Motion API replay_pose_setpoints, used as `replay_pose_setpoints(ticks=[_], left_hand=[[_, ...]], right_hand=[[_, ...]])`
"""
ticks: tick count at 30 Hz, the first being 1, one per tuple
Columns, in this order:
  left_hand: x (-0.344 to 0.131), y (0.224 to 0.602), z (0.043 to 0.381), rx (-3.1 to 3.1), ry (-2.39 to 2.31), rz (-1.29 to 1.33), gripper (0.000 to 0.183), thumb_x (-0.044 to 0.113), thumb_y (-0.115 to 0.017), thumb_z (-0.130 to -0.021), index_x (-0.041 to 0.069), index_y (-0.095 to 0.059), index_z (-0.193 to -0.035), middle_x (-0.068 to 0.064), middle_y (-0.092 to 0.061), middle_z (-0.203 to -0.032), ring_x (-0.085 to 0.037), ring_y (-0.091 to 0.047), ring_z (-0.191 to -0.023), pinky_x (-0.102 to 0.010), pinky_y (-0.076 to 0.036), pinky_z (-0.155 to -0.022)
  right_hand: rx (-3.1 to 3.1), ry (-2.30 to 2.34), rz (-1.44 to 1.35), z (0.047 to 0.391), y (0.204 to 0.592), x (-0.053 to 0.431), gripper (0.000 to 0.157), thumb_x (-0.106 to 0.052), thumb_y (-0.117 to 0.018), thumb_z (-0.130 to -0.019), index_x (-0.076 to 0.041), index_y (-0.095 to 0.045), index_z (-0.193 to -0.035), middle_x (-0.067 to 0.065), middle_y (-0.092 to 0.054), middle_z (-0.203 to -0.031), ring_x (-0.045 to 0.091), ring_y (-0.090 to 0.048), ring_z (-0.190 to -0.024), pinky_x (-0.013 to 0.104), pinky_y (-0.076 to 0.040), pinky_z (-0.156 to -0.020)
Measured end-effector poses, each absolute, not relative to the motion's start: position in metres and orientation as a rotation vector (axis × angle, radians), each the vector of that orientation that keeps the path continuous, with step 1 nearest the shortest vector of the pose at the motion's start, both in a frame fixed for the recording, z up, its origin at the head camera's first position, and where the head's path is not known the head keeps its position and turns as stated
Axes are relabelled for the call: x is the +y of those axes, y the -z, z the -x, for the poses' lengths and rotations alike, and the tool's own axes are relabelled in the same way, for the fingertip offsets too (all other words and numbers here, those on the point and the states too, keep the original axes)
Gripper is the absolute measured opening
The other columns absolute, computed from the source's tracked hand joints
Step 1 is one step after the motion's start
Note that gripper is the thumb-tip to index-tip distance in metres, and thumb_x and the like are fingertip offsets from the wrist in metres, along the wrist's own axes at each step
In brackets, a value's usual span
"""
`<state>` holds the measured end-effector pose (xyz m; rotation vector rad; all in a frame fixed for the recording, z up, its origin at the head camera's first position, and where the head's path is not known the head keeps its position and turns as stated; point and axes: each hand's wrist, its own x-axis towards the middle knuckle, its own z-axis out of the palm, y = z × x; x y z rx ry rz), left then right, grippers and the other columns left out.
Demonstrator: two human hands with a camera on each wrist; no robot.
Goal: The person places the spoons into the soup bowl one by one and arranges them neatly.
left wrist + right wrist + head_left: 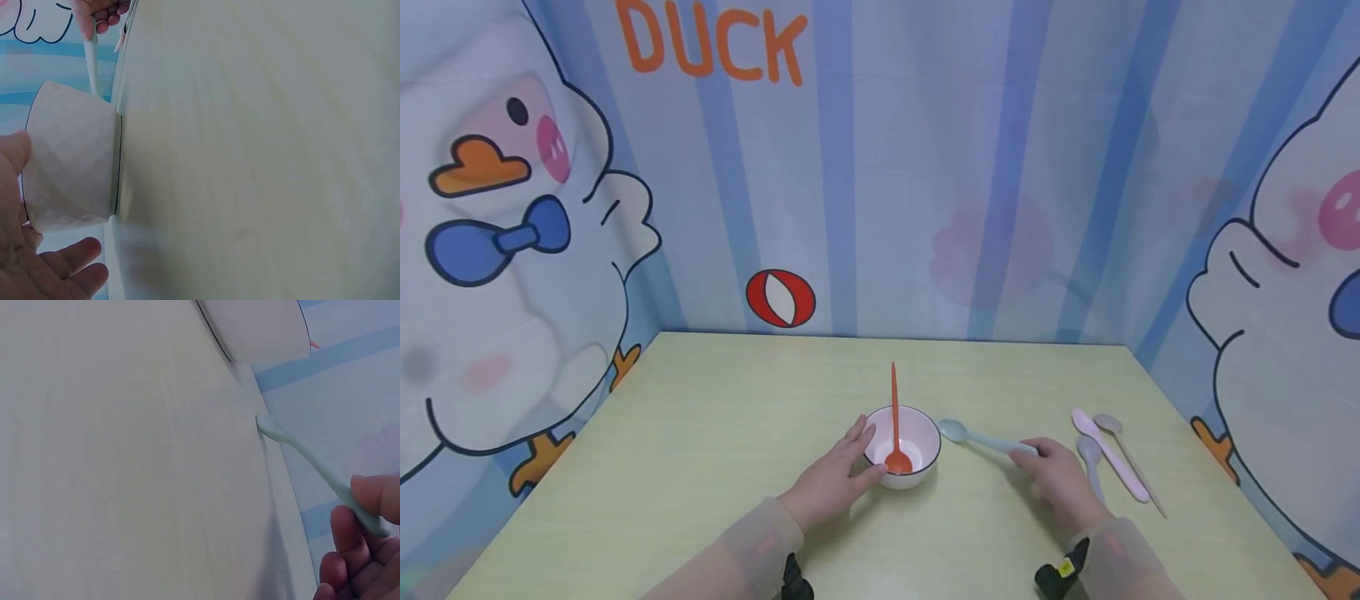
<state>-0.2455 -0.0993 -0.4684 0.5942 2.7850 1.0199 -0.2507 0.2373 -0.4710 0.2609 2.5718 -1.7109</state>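
Note:
A small white bowl (pixel 927 454) with a dark rim stands on the table, an orange spoon (pixel 895 417) leaning upright inside it. My left hand (pixel 833 482) rests against the bowl's left side, thumb near the front rim and fingers extended; in the left wrist view two fingers lie apart from the bowl (pixel 72 156). My right hand (pixel 1063 481) pinches the handle end of a pale mint spoon (pixel 988 440). That spoon's head lies just right of the bowl. In the right wrist view, thumb and index finger grip the mint spoon (pixel 319 465), its head low by the tabletop.
Right of my right hand lie a grey-blue spoon (pixel 1091 462), a pink spoon (pixel 1112 458) and a beige spoon (pixel 1127 454), close together. The pale wooden table (pixel 730 400) ends at a blue striped duck-print cloth (pixel 910 167) behind and at both sides.

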Motion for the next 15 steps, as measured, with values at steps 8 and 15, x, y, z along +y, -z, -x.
replay_pose_setpoints(ticks=[8, 15], left_hand=[[-0.099, 0.469, 0.245, 2.789, -1.027, -0.599, 0.073, 0.053, -0.05, -0.096, 0.017, -0.025, -0.154, 0.001, -0.009, -0.161, -0.025, -0.019, -0.144, -0.05, -0.027, -0.111], [-0.099, 0.47, 0.246, 2.786, -1.036, -0.596, 0.072, 0.054, -0.05, -0.095, 0.019, -0.027, -0.153, 0.001, -0.009, -0.161, -0.025, -0.019, -0.144, -0.051, -0.028, -0.111]], right_hand=[[2.514, 1.851, -0.256, 0.249, 0.457, 0.238, 0.041, -0.031, -0.059, -0.097, 0.005, -0.054, -0.116, 0.012, -0.051, -0.114, 0.026, -0.042, -0.103, 0.035, -0.036, -0.085], [2.549, 1.958, -0.3, 0.253, 0.447, 0.236, 0.038, -0.029, -0.061, -0.096, 0.006, -0.057, -0.11, 0.01, -0.049, -0.105, 0.024, -0.039, -0.098, 0.035, -0.033, -0.084]])
